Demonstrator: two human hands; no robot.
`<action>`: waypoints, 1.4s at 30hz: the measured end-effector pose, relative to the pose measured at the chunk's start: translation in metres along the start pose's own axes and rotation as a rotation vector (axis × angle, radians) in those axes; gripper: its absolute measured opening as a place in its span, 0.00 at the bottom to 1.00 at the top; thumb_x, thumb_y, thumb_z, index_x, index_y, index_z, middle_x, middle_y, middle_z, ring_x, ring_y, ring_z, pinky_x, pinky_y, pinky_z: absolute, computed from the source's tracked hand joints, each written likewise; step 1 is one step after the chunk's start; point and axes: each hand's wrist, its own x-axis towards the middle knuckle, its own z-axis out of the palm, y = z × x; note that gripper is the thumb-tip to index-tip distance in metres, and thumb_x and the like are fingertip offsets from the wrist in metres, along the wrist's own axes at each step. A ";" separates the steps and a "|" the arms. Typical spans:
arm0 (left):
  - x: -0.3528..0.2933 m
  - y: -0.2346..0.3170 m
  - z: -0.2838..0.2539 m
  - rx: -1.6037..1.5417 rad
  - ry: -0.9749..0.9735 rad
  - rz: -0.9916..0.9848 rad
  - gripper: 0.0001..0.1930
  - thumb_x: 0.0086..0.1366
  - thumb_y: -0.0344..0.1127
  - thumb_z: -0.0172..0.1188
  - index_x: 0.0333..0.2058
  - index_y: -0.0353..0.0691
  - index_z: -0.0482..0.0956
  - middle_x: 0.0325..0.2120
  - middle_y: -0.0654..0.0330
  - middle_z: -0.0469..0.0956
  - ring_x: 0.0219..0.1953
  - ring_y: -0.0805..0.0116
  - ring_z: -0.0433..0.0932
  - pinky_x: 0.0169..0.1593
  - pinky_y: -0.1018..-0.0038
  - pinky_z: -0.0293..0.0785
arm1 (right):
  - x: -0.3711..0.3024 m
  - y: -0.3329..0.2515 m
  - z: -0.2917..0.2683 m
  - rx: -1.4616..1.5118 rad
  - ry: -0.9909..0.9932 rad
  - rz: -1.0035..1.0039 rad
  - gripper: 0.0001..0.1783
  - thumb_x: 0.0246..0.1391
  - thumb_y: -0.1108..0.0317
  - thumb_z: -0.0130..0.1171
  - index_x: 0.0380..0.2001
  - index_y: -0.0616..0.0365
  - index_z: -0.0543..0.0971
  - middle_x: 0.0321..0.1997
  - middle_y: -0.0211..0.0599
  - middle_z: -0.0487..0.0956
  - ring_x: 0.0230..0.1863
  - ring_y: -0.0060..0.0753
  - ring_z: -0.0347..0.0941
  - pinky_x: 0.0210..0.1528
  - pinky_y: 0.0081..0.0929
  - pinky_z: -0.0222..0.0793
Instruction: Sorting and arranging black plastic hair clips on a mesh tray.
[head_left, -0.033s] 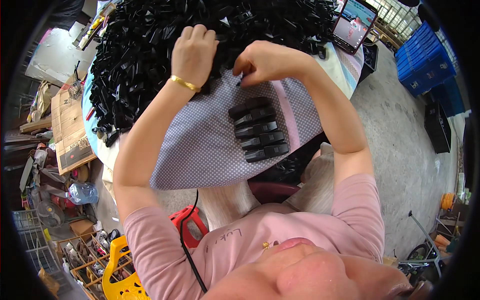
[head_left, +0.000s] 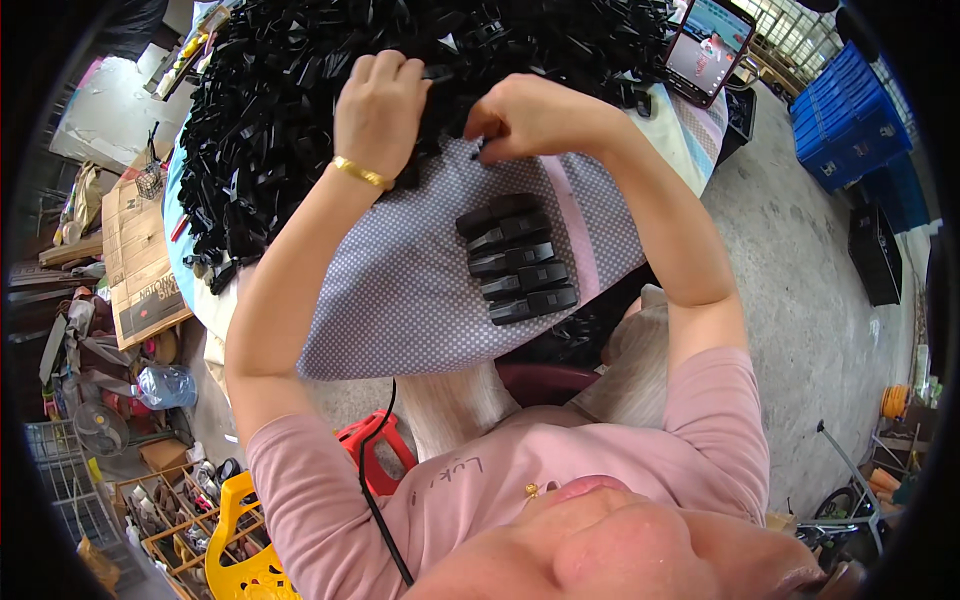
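A big heap of small black plastic pieces (head_left: 270,110) covers the far part of the table. My left hand (head_left: 380,112), with a gold bracelet at the wrist, is over the heap's near edge, fingers curled down; their tips and whatever they hold are hidden. To its right my right hand (head_left: 530,115) is closed, thumb and fingers pinching what looks like a small black plastic piece (head_left: 477,153), mostly covered by the fingers. Closer to me, several black plastic clips (head_left: 515,260) lie in a neat row on the dotted cloth (head_left: 400,270).
A phone (head_left: 708,50) stands upright at the table's far right. Blue crates (head_left: 845,120) and a black bin (head_left: 875,255) are on the floor to the right. Cardboard (head_left: 145,260), a water jug (head_left: 165,387), a red stool (head_left: 385,455) and a yellow chair (head_left: 240,550) are at the left.
My left hand has shifted slightly left. The right hand has risen a little, still pinched. The row of clips has not moved.
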 end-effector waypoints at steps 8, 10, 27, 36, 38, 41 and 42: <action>-0.045 0.013 -0.072 -0.689 -0.269 -0.378 0.09 0.54 0.27 0.63 0.35 0.33 0.80 0.27 0.56 0.76 0.22 0.70 0.73 0.27 0.78 0.70 | 0.012 0.007 0.018 0.088 0.454 -0.060 0.13 0.59 0.70 0.49 0.45 0.60 0.76 0.33 0.43 0.80 0.34 0.32 0.78 0.38 0.24 0.73; -0.062 0.017 -0.070 -0.764 -0.352 -0.421 0.09 0.54 0.28 0.63 0.35 0.33 0.80 0.27 0.56 0.76 0.22 0.69 0.73 0.28 0.77 0.71 | 0.011 -0.001 0.017 0.097 0.412 -0.075 0.13 0.62 0.70 0.46 0.47 0.59 0.75 0.28 0.38 0.78 0.31 0.27 0.76 0.36 0.22 0.72; -0.089 0.014 -0.060 -0.629 -0.338 -0.414 0.11 0.51 0.35 0.65 0.31 0.35 0.82 0.28 0.56 0.77 0.31 0.58 0.77 0.36 0.70 0.74 | 0.006 -0.025 0.030 -0.030 0.111 -0.159 0.15 0.41 0.69 0.67 0.35 0.60 0.82 0.28 0.34 0.73 0.32 0.32 0.70 0.31 0.28 0.67; -0.088 0.016 -0.060 -0.595 -0.374 -0.412 0.10 0.52 0.35 0.65 0.31 0.35 0.82 0.28 0.57 0.76 0.30 0.59 0.76 0.36 0.70 0.74 | 0.003 -0.031 0.031 -0.145 0.089 -0.172 0.16 0.41 0.65 0.66 0.35 0.60 0.82 0.29 0.35 0.73 0.33 0.37 0.71 0.35 0.31 0.68; -0.088 0.014 -0.060 -0.601 -0.383 -0.419 0.10 0.52 0.35 0.65 0.31 0.35 0.82 0.28 0.57 0.76 0.30 0.59 0.76 0.36 0.70 0.74 | 0.004 -0.033 0.033 -0.176 0.122 -0.190 0.16 0.41 0.65 0.66 0.35 0.60 0.82 0.30 0.35 0.74 0.34 0.37 0.71 0.36 0.31 0.68; -0.088 0.015 -0.059 -0.587 -0.387 -0.420 0.10 0.52 0.36 0.65 0.31 0.35 0.82 0.27 0.57 0.76 0.30 0.60 0.76 0.36 0.70 0.74 | 0.003 -0.029 0.032 -0.209 0.198 -0.203 0.15 0.42 0.65 0.66 0.35 0.60 0.81 0.31 0.35 0.74 0.35 0.38 0.71 0.37 0.30 0.68; -0.088 0.015 -0.059 -0.569 -0.383 -0.410 0.10 0.52 0.36 0.65 0.31 0.35 0.82 0.27 0.57 0.76 0.30 0.60 0.76 0.36 0.71 0.74 | 0.003 -0.028 0.030 -0.210 0.243 -0.193 0.15 0.43 0.65 0.65 0.35 0.60 0.81 0.31 0.36 0.74 0.35 0.38 0.71 0.37 0.30 0.69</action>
